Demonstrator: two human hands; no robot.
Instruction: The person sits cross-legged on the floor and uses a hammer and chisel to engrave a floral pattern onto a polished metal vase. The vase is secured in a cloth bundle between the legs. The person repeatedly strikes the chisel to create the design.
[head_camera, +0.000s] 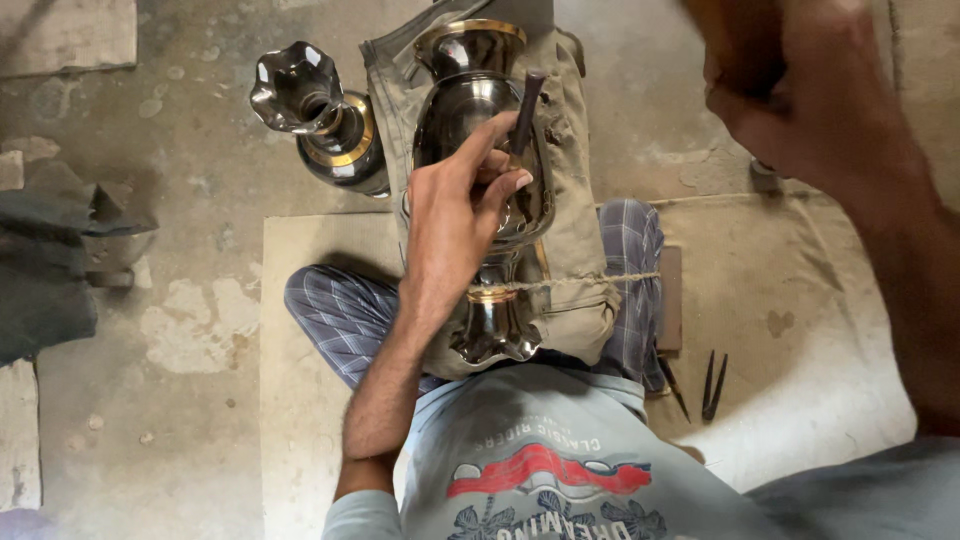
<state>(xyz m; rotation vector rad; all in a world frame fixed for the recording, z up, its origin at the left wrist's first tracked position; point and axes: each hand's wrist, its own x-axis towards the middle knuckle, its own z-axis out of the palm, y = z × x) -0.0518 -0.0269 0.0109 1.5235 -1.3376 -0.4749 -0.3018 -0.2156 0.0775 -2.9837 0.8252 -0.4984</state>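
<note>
The left hand (455, 215) rests on the body of a dark polished metal vase (480, 130) with gold bands; its grip is closed around a short dark punch (526, 105), thumb and forefinger pinching the shaft, the tip set against the vase's shoulder; the remaining fingers lie spread on the metal. The vase lies lengthwise on the person's lap, cradled in a folded khaki cloth (580, 220) bound by a cord (610, 280); its flared mouth points towards the body. The right hand (800, 90) is raised high near the camera and blurred; its grip appears clenched, but what it holds cannot be told. A second vase (315, 115) with a fluted rim stands on the floor (180, 230) just beside the lap; two dark pointed tools (712, 385) lie on the mat (820, 330) by the right knee.
</note>
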